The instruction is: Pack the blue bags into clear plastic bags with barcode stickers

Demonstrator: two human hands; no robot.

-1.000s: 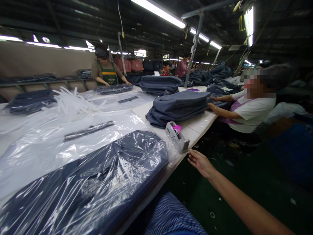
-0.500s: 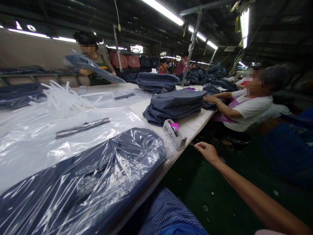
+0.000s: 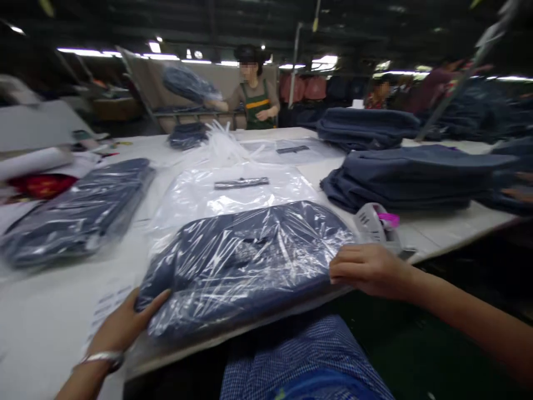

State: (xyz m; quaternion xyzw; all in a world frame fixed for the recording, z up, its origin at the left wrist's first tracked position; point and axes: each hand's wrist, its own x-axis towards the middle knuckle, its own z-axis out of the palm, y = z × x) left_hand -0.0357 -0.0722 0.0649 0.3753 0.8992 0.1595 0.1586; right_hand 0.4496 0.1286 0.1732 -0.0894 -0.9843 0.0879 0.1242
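Note:
A dark blue bag wrapped in clear plastic lies flat along the table's front edge. My left hand grips its left end, the thumb on top and the fingers round the side; a bracelet is on that wrist. My right hand is closed at the right end, fingers curled down on the plastic edge, fingertips partly hidden. Just behind the right hand stands a grey tape dispenser with something bright pink in it. Beyond the wrapped bag are flat clear plastic bags, with a dark strip on top.
Another wrapped bag lies to the left. Stacked dark blue bags stand at the right, with more behind. White strips are heaped mid-table. Across the table, a person holds up a wrapped bag.
The view has swung left. My right hand has moved from beside the table onto the wrapped bag's right end. My left hand has come into view at its left end.

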